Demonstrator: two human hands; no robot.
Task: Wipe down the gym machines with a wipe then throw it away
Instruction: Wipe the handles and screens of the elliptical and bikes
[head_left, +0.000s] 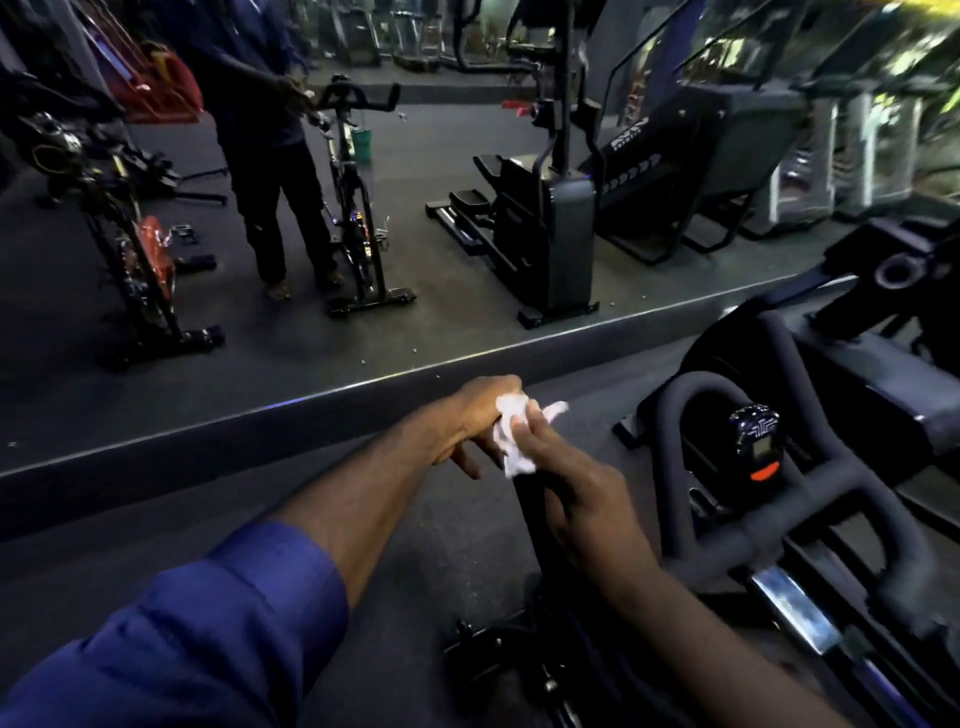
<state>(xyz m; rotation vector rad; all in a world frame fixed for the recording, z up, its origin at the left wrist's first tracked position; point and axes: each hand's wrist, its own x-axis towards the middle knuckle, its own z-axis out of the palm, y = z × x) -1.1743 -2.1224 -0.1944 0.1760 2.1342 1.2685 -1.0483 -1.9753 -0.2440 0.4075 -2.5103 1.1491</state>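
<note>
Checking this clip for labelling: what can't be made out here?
Head view only:
- Handlebar end: covered by the wipe, which the right hand pinches.
- Left hand fingers: hidden behind the wipe, grip unclear.
- Console screen: too small, dark.
- Bike base: cut off by bottom edge.
- Green bucket, far back: blurred, contents unseen.

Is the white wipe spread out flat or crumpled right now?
Crumpled: the white wipe is bunched into an uneven wad between the left hand and right hand, at the black handlebar end, one twisted tail sticking out.
</note>
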